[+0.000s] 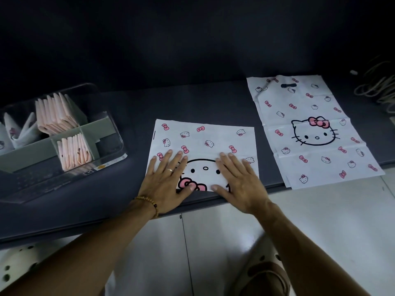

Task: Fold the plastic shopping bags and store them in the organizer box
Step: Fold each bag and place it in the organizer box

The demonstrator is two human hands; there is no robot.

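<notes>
— So, how did the hands lie?
— Both were flat with straight fingers, gripping nothing. The left hand [165, 178] and right hand [237, 180] pressed side by side on the near half of the folded bag [205, 142], at the worktop's [128, 116] front edge.
— And beyond them?
— At two o'clock from the hands lay an unfolded bag [310, 133], spread flat, apart from the first, its near end overhanging the edge. At ten o'clock stood the clear organizer box [115, 133], well apart, its grey dividers holding upright pink folded bags [56, 114] and white ones [21, 131] in separate compartments.
— Anything else?
— Coiled cord [378, 86] at the far right.
</notes>
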